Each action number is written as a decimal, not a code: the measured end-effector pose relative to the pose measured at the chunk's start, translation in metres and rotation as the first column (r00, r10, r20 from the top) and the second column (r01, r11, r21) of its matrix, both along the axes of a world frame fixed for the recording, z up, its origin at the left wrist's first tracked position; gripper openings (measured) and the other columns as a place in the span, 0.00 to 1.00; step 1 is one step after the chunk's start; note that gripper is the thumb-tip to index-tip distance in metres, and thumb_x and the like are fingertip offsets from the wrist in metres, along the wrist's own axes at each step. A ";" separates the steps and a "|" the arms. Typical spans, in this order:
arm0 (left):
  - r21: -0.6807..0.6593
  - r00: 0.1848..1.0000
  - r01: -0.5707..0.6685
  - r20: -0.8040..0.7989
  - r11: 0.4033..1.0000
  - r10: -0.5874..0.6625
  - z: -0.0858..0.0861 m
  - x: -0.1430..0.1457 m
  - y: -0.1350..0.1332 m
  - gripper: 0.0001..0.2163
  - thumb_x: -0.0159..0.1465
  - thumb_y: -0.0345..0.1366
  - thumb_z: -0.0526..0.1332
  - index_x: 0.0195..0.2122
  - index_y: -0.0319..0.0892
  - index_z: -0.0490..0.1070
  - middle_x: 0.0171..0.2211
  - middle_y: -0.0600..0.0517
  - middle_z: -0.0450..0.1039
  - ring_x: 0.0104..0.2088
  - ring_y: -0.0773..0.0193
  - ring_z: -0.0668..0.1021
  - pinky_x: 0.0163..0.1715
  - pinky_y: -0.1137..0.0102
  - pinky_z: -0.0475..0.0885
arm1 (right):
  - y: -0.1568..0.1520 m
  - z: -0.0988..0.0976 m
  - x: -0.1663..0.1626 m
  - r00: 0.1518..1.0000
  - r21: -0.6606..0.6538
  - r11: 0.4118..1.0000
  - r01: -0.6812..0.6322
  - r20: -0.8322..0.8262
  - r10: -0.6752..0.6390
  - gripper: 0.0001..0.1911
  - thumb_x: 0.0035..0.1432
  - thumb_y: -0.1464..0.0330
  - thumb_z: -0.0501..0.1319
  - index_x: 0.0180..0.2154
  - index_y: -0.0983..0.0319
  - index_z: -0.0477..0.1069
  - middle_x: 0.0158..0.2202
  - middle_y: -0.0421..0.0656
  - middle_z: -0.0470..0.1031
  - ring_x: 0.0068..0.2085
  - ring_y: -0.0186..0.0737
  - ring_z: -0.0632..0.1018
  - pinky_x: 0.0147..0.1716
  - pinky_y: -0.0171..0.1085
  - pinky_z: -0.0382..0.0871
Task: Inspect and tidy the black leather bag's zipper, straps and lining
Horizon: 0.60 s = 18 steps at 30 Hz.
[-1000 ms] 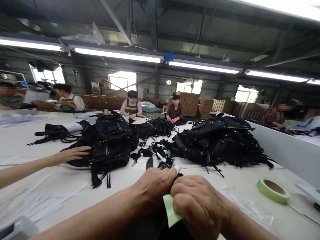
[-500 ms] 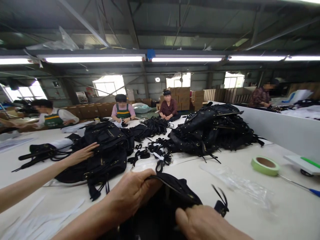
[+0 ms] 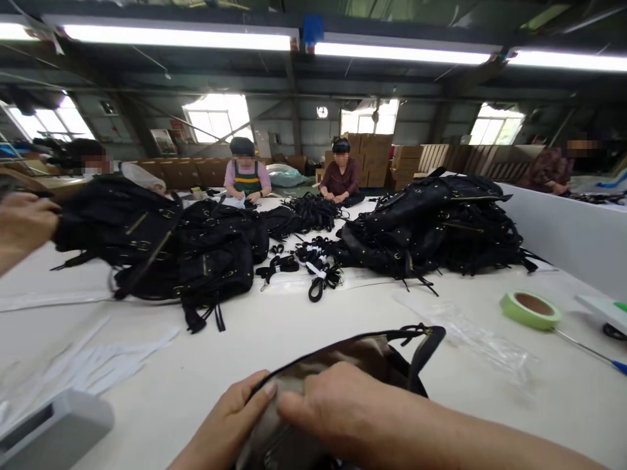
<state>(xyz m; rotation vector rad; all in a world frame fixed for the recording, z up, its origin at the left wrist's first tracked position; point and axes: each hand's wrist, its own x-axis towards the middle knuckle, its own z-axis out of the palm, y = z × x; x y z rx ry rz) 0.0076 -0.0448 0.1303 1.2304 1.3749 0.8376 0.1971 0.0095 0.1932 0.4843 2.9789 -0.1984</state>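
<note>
A black bag (image 3: 337, 344) with a beige lining (image 3: 343, 365) stands open in front of me at the bottom of the head view. My left hand (image 3: 245, 408) pinches its rim on the left side, thumb on the lining. My right hand (image 3: 337, 405) is inside the opening, curled beside the lining; its fingertips are hidden, so what it holds cannot be made out. Dark trim and a strap with a gold-coloured fitting (image 3: 425, 331) stick up on the bag's right side.
Black bags pile up at left (image 3: 215, 254) and right (image 3: 431, 228), with bundled straps (image 3: 318, 261) between. Another person's hand (image 3: 24, 225) grips a bag at far left. Green tape (image 3: 531, 310), clear plastic (image 3: 484, 343), white strips (image 3: 93, 359) and a grey object (image 3: 63, 424) lie around. Co-workers sit beyond.
The bag has turned so its lining shows. My right hand has moved from the rim into the opening. The other person's hand has lifted a bag at left. My view has tilted down.
</note>
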 end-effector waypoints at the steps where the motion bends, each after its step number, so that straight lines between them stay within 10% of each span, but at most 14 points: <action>1: 0.008 0.998 -0.056 0.019 0.998 0.056 0.000 0.003 -0.005 0.17 0.63 0.50 0.57 0.39 0.40 0.73 0.34 0.53 0.76 0.38 0.58 0.75 0.42 0.70 0.69 | -0.006 -0.006 -0.008 0.995 -0.029 0.996 -0.080 0.049 0.081 0.12 0.51 0.71 0.60 0.41 0.62 0.69 0.29 0.44 0.78 0.23 0.41 0.77 0.13 0.32 0.57; 5: -0.094 0.919 -0.273 0.267 0.957 0.289 -0.014 0.018 -0.020 0.18 0.59 0.51 0.62 0.42 0.42 0.72 0.33 0.54 0.77 0.35 0.60 0.77 0.43 0.69 0.70 | -0.022 -0.034 -0.027 0.953 -0.147 0.982 -0.120 0.260 0.155 0.08 0.56 0.69 0.58 0.33 0.65 0.74 0.29 0.48 0.79 0.25 0.43 0.78 0.12 0.32 0.61; 12: -0.293 0.723 -0.360 0.512 0.886 0.463 -0.032 0.036 -0.027 0.21 0.51 0.48 0.70 0.40 0.42 0.70 0.28 0.56 0.76 0.25 0.68 0.74 0.25 0.77 0.69 | -0.030 -0.067 -0.020 0.961 -0.100 0.982 0.162 0.240 -0.134 0.22 0.56 0.52 0.58 0.31 0.66 0.74 0.30 0.52 0.79 0.29 0.51 0.80 0.21 0.41 0.74; 18: -0.214 0.838 -0.337 0.375 0.917 0.396 -0.023 0.026 -0.025 0.23 0.49 0.54 0.70 0.38 0.44 0.70 0.28 0.57 0.76 0.29 0.66 0.76 0.32 0.77 0.73 | -0.033 -0.049 -0.017 0.981 -0.152 0.985 0.081 0.189 -0.051 0.15 0.60 0.62 0.55 0.32 0.66 0.73 0.27 0.49 0.79 0.24 0.47 0.79 0.17 0.39 0.71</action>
